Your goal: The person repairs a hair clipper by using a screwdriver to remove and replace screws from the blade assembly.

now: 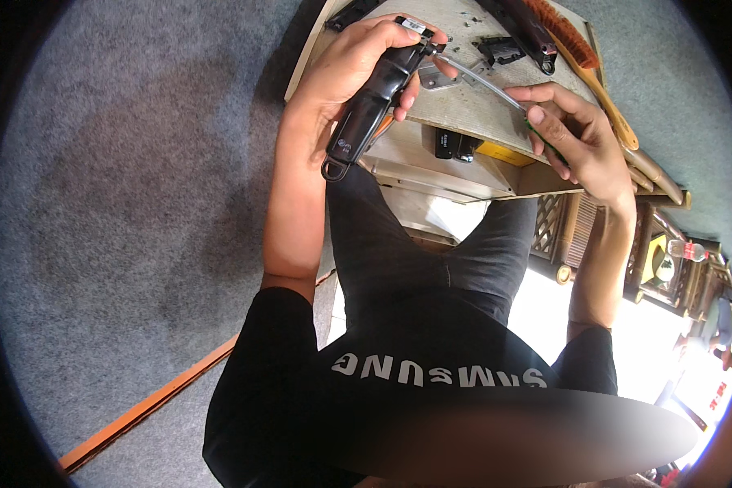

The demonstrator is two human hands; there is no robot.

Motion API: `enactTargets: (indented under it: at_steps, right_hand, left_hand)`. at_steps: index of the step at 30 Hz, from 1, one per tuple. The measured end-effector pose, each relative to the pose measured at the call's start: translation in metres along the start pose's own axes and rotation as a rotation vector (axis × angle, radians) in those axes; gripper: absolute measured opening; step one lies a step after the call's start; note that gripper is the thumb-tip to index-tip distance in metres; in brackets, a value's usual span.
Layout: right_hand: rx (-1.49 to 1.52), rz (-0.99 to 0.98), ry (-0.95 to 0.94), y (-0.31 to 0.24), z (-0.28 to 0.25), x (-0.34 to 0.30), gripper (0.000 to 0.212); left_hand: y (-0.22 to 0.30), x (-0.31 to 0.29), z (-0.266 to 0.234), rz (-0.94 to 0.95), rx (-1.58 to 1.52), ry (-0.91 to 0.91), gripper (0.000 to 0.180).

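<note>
My left hand [350, 69] is wrapped round a black hair clipper [364, 118], its body slanting down with the hanging loop at the lower end. The fingers curl round the clipper's head end, above the table. A screwdriver [486, 83] with a grey metal shaft and a dark green handle sits in my right hand [573, 134], gripped between thumb and fingers. Its shaft points left and its tip meets the clipper near the head end. Whether the tip sits in a screw is too small to tell.
On the worn table [468, 114] lie a metal plate [437, 80], a black plastic part [500, 50], a long black housing [529, 37], small dark bits and a wooden-handled brush [614, 110]. Black items [455, 145] sit in the compartment below. Bamboo furniture [581, 228] stands at right.
</note>
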State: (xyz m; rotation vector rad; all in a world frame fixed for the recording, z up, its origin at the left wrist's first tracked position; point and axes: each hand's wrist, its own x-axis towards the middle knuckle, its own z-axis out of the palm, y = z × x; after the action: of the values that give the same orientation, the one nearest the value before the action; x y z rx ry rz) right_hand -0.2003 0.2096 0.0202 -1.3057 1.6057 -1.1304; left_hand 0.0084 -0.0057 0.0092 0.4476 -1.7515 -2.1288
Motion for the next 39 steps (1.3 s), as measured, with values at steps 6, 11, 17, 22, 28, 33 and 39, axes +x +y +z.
enactTargets:
  at_steps: [6, 11, 17, 22, 28, 33, 39]
  right_hand:
    - [-0.624, -0.379, 0.311, -0.001, 0.024, -0.003, 0.033]
    - [-0.752, -0.542, 0.365, 0.005, 0.027, 0.004, 0.031]
    - [-0.574, -0.127, 0.302, -0.013, 0.027, -0.004, 0.034]
    - [-0.798, -0.408, 0.425, -0.007, 0.028, 0.001, 0.038]
    - [-0.964, -0.525, 0.464, -0.005, 0.027, 0.0, 0.043]
    - [-0.843, -0.453, 0.436, -0.007, 0.032, -0.002, 0.032]
    - [-0.126, 0.017, -0.083, -0.016, 0.012, -0.004, 0.037]
  left_hand:
    - [0.002, 0.0, 0.003, -0.029, -0.01, 0.017, 0.045]
    - [0.004, -0.002, 0.006, -0.076, -0.022, 0.053, 0.047]
    - [-0.001, 0.0, 0.003, -0.019, -0.016, 0.042, 0.048]
    - [-0.002, -0.001, 0.001, 0.003, -0.055, 0.037, 0.049]
    - [-0.001, -0.003, 0.003, 0.03, -0.029, 0.058, 0.05]
    - [-0.002, -0.003, 0.004, 0.033, -0.033, 0.073, 0.05]
    - [-0.001, -0.004, 0.004, 0.024, -0.034, 0.069, 0.049]
